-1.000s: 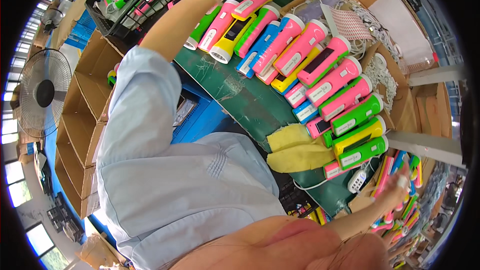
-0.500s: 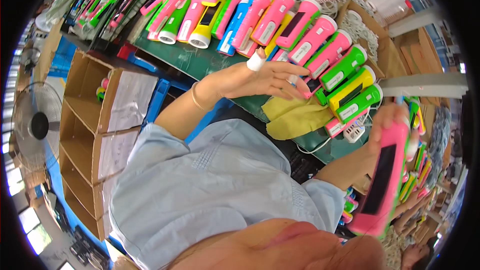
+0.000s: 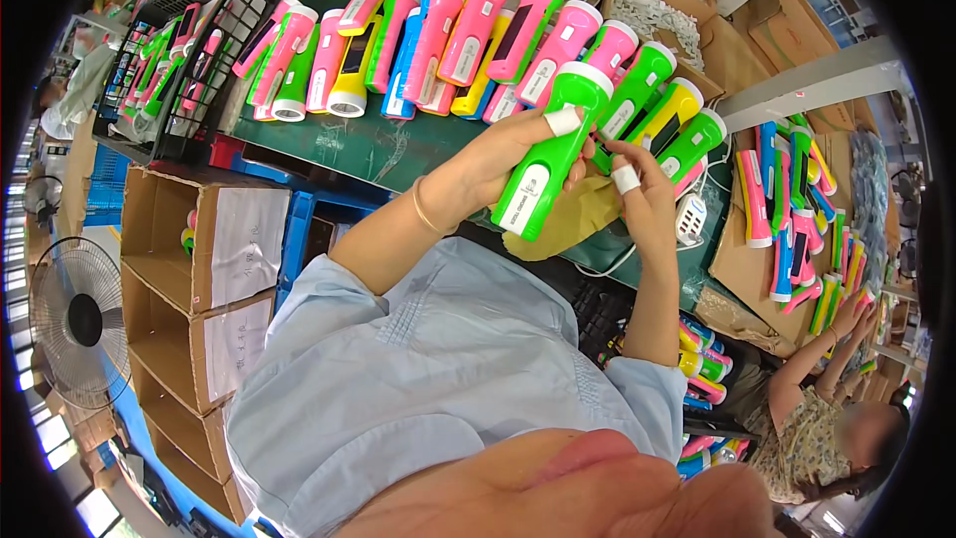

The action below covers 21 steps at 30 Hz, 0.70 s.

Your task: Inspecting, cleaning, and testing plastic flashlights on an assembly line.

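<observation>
A green flashlight (image 3: 543, 164) with a white head and a white label strip lies slanted in my left hand (image 3: 498, 151), whose fingers wrap round it from beneath. White tape covers the thumb of that hand. My right hand (image 3: 645, 194), also taped on one finger, is close to the right side of this flashlight. Its fingertips are bent together there, and what they pinch, if anything, is too small to make out. Beyond both hands, pink, green, yellow and blue flashlights (image 3: 478, 28) stand and lean in a row. A yellow cloth (image 3: 573, 224) lies beneath the held flashlight.
A white multi-port charger (image 3: 689, 219) with a cable sits right of my right hand. Cardboard compartments (image 3: 204, 269) and a fan (image 3: 85, 319) stand at left, below a black crate (image 3: 189, 60) of flashlights. More flashlights (image 3: 792, 209) lie at right, where another person (image 3: 817, 428) works.
The pink flashlight has left my right hand, which has moved in from the right toward my left. My left hand, empty before, now holds a green flashlight.
</observation>
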Available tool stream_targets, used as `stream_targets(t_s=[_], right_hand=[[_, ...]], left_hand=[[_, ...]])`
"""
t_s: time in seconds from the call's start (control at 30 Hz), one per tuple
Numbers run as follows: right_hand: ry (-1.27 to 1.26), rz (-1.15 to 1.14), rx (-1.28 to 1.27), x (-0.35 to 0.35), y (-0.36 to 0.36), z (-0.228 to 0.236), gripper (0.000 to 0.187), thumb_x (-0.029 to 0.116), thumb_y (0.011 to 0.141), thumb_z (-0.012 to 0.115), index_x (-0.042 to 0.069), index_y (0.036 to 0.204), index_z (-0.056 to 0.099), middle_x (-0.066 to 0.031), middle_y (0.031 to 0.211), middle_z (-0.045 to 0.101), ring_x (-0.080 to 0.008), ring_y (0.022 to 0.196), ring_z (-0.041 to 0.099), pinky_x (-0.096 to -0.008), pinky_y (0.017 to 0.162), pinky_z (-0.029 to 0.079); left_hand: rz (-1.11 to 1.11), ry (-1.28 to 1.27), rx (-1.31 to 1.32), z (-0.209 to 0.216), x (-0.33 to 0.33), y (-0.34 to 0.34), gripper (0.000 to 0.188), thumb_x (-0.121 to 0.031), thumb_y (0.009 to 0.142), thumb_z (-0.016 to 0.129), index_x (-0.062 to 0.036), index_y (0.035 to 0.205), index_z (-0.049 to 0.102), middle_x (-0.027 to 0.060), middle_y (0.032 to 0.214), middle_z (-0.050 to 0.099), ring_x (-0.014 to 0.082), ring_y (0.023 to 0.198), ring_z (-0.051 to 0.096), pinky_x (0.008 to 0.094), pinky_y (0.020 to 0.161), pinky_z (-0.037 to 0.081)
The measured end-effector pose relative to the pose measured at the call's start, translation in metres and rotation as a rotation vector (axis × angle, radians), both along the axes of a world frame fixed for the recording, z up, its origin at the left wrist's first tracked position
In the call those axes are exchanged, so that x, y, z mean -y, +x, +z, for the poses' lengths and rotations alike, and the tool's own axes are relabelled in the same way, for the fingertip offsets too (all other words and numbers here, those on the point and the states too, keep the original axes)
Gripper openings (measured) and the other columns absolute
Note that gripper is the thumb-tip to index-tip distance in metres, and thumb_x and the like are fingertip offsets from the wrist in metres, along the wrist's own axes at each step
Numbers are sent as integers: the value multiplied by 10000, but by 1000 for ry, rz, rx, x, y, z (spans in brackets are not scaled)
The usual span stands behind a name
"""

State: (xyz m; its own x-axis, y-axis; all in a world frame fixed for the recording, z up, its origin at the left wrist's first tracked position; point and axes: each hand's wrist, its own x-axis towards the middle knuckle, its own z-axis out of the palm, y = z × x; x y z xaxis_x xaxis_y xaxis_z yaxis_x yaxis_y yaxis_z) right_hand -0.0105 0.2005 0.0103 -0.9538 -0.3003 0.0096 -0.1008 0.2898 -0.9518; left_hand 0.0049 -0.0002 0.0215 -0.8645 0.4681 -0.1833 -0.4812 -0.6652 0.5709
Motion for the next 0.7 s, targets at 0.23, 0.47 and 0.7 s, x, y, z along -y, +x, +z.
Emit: stream_targets(t_s=[0.23, 0.47, 0.7], right_hand=[[-141, -128, 79, -2, 7, -3, 338, 179, 948, 386, 44, 1256, 421, 15, 603, 408, -55, 510, 346, -200, 461, 270], [-557, -59, 301, -27, -8, 0, 297, 98, 918, 468, -50, 1171, 517, -10, 818, 527, -49, 617, 409, -170, 527, 327], [-480, -93, 212, -14, -15, -14, 223, 64, 835, 601, -33, 1035, 585, -32, 876, 586, -67, 699, 482, -195, 595, 371]], left_hand=[[59, 0, 209, -13, -12, -13, 345, -333, 888, 459, -13, 1000, 522, 111, 767, 596, 219, 596, 596, 339, 516, 511], [164, -606, -473, -8, -2, -49, 330, -280, 886, 500, 9, 1044, 516, 114, 865, 585, 204, 734, 597, 352, 662, 502], [918, -1429, -663, 34, -8, -57, 487, -266, 776, 679, 70, 1057, 468, 152, 940, 546, 249, 855, 564, 346, 778, 463]])
